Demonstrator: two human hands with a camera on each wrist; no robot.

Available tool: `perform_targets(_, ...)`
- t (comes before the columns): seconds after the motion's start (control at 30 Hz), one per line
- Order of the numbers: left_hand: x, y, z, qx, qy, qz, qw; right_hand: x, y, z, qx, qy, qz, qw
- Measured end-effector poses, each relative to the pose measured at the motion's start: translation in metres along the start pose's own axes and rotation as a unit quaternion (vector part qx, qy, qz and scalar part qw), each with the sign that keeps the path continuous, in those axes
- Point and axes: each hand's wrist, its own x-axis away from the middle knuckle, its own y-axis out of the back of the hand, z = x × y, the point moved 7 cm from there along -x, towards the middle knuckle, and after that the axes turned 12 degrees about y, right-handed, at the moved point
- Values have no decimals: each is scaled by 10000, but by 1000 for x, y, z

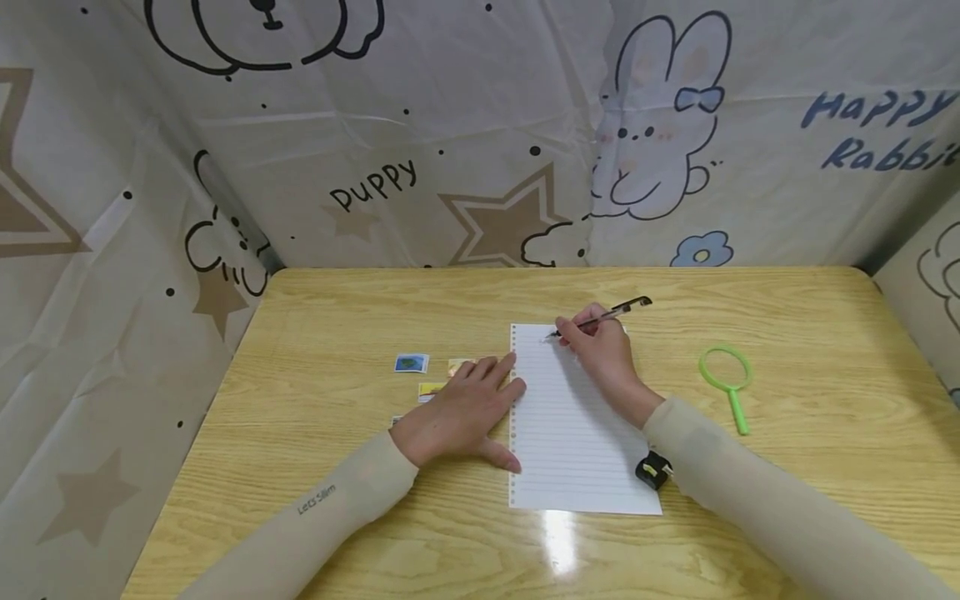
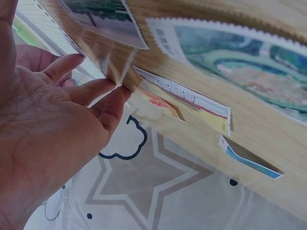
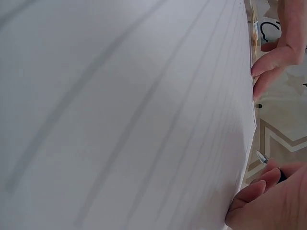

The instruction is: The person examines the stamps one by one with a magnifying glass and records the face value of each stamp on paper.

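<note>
Writing, apparently: right hand (image 1: 603, 354) is pinching gel pen (image 1: 617, 311) near top of loose-leaf sheet (image 1: 577, 450) on table (image 1: 315, 375); left hand (image 1: 463, 412), fingers spread, is touching the punched edge beside postage stamps (image 1: 411, 363); next stroke is probably calling for steadiness.

The head view is bright, with glare on the wooden tabletop (image 1: 337, 325) and soft shadow on the loose-leaf sheet (image 1: 573, 450); both wrist views look dimmer.
</note>
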Motion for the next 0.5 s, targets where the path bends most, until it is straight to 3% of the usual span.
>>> perform_targets(0.27, 0, 0, 0, 44, 68, -1, 10000, -1, 3, -3, -603, 7, -126, 9981)
perform_targets(0.5, 2, 1, 0, 88, 47, -37, 9999, 1, 6, 0, -1692, -380, 13, 9849)
